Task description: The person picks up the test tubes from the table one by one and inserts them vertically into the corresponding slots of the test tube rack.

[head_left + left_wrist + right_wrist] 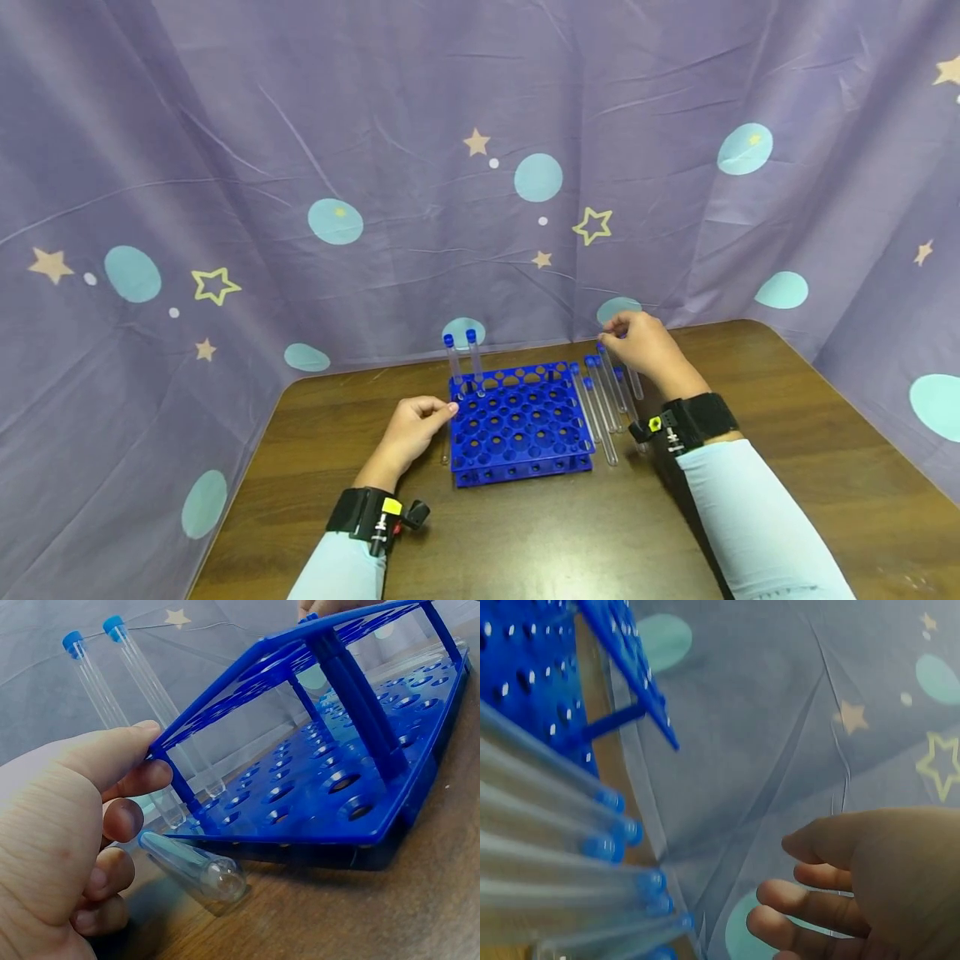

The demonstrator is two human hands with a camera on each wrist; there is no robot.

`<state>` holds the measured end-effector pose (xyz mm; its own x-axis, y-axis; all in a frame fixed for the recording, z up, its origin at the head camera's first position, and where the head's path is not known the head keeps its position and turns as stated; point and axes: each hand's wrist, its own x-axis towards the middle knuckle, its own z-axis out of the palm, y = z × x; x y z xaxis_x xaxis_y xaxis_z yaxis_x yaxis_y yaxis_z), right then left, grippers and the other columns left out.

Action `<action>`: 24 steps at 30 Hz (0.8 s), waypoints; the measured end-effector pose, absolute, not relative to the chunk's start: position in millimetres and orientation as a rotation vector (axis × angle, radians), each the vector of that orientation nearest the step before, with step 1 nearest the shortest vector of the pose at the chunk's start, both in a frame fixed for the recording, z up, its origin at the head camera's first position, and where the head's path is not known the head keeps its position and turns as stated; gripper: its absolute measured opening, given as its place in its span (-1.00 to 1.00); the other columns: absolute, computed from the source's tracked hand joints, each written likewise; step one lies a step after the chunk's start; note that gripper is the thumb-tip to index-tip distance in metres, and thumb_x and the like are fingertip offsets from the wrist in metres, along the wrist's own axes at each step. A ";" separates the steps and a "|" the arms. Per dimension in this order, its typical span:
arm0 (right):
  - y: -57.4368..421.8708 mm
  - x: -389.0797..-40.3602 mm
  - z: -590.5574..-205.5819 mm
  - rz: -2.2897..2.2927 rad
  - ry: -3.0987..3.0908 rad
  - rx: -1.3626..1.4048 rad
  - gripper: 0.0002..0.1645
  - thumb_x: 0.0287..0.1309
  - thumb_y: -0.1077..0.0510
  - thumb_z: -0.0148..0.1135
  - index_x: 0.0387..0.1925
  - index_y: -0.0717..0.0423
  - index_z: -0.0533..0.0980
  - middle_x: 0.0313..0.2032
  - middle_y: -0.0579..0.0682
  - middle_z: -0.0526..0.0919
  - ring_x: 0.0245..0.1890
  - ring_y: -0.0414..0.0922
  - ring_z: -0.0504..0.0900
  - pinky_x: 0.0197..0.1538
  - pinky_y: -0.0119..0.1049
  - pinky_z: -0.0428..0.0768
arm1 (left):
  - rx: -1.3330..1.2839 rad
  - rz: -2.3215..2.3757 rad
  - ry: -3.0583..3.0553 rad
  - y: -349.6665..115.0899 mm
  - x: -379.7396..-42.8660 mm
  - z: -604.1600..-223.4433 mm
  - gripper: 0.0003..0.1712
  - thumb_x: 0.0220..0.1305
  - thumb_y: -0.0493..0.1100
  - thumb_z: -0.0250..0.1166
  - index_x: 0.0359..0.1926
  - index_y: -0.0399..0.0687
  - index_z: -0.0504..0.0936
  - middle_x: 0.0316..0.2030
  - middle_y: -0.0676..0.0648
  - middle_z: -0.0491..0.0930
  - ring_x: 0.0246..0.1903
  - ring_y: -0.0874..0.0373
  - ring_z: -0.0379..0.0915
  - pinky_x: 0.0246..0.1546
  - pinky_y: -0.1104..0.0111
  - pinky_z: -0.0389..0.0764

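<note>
A blue test tube rack stands mid-table. My left hand pinches its left edge between thumb and index finger, the other fingers curled loosely below. Two blue-capped clear test tubes stand upright in the rack's back left holes. Another test tube lies on the table beside the rack, under my left hand. To the right of the rack several capped test tubes lie side by side. My right hand hovers over their capped ends, with fingers loosely bent and nothing between them in the right wrist view.
The brown wooden table meets a purple curtain with stars and dots just behind the rack. Black straps with small cameras sit on both wrists, the right strap close to the loose tubes.
</note>
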<state>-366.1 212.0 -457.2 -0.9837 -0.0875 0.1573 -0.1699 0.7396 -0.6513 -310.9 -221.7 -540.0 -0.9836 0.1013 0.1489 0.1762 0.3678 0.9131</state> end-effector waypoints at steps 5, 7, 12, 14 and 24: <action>226.6 -370.8 -467.2 0.990 -2.858 0.132 -0.57 0.57 0.02 0.33 0.19 0.27 0.71 0.14 0.34 0.81 0.13 0.31 0.80 0.20 0.26 0.73 | -0.249 -1.694 -2.547 -221.8 -310.9 -538.6 -0.77 0.51 -0.15 0.54 -0.23 -0.27 0.90 -0.37 -0.05 0.75 -0.34 0.28 0.52 -0.22 0.42 0.52; 232.1 -372.2 -470.3 0.960 -2.881 0.105 -0.54 0.56 0.03 0.32 0.23 0.30 0.70 0.18 0.37 0.78 0.18 0.34 0.77 0.26 0.30 0.71 | -0.251 -1.696 -2.551 -221.4 -311.5 -538.6 -0.76 0.51 -0.15 0.54 -0.23 -0.27 0.90 -0.39 -0.04 0.73 -0.34 0.27 0.51 -0.23 0.42 0.51; 242.9 -374.7 -473.6 0.933 -2.962 0.093 -0.46 0.54 0.04 0.30 0.30 0.39 0.66 0.24 0.42 0.75 0.22 0.37 0.76 0.32 0.29 0.70 | -0.254 -1.722 -2.543 -221.1 -312.2 -538.6 -0.75 0.52 -0.15 0.53 -0.25 -0.29 0.88 -0.43 0.05 0.65 -0.35 0.26 0.49 -0.25 0.41 0.50; 246.2 -375.5 -474.0 0.964 -3.003 0.083 -0.44 0.52 0.05 0.30 0.31 0.40 0.63 0.17 0.41 0.78 0.06 0.31 0.83 0.19 0.18 0.79 | -0.249 -1.728 -2.537 -221.2 -311.8 -538.3 -0.75 0.52 -0.16 0.53 -0.25 -0.29 0.88 -0.43 0.07 0.63 -0.35 0.26 0.48 -0.25 0.41 0.49; 253.8 -377.8 -480.8 1.122 -3.096 -0.023 -0.40 0.51 0.08 0.29 0.33 0.48 0.55 0.00 0.40 0.81 -0.21 0.03 0.88 -0.22 -0.11 0.89 | -0.254 -1.734 -2.529 -220.1 -311.3 -540.0 -0.76 0.52 -0.16 0.53 -0.25 -0.29 0.88 -0.40 -0.01 0.69 -0.35 0.28 0.50 -0.25 0.42 0.50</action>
